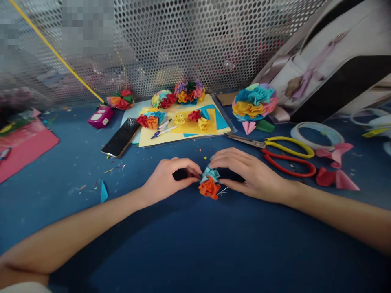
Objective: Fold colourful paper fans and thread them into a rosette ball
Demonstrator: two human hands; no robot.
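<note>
On the blue table, my left hand and my right hand meet at a small folded paper piece, light blue on top and orange below. Both hands pinch it with their fingertips, the left from the left side, the right from above and the right. The piece rests on or just above the tabletop. A thin white sliver lies just right of it.
Behind lie yellow and red scissors, a tape roll, a black phone, a yellow sheet bearing small paper flowers and pens, a large multicoloured paper ball, pink folded pieces, a pink sheet and a perforated metal screen.
</note>
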